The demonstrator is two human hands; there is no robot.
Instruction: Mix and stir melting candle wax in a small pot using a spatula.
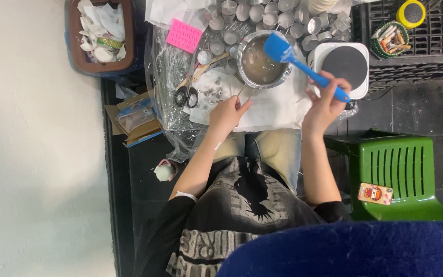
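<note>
The right hand [325, 102] is closed around the handle of a blue spatula [303, 65], with the thumb and the curled fingers gripping the lower end of the handle. The wide blade of the spatula rests over the rim of a round metal bowl [261, 60], so the person can reach the pale, cloudy mass inside it without touching it. The hand holds far from the blade, which keeps the fingers away from the bowl.

The left hand [226, 114] is at the near side of the bowl, with the fingertips pressed together around something thin and metallic (it looks like a wire handle or a pair of tongs, but I cannot tell which). This grip seems to keep the bowl steady.

The bowl stands near the middle of the work surface, on a white sheet of paper [275, 107] that probably catches drips. A clear plastic sheet [167, 66] covers the surface beneath, likely for the same reason. At the left edge of the paper lie scissors [186, 95], within easy reach of the left hand, and a pink card [183, 35] lies further toward the far left corner. Many small metal cups [278, 18] are gathered along the far edge, just behind the bowl, close enough for filling. A white hot plate [345, 62] with a dark round top sits at the right edge, just beside the bowl. A green plastic chair [396, 177] stands on the floor to the right of the person.
</note>
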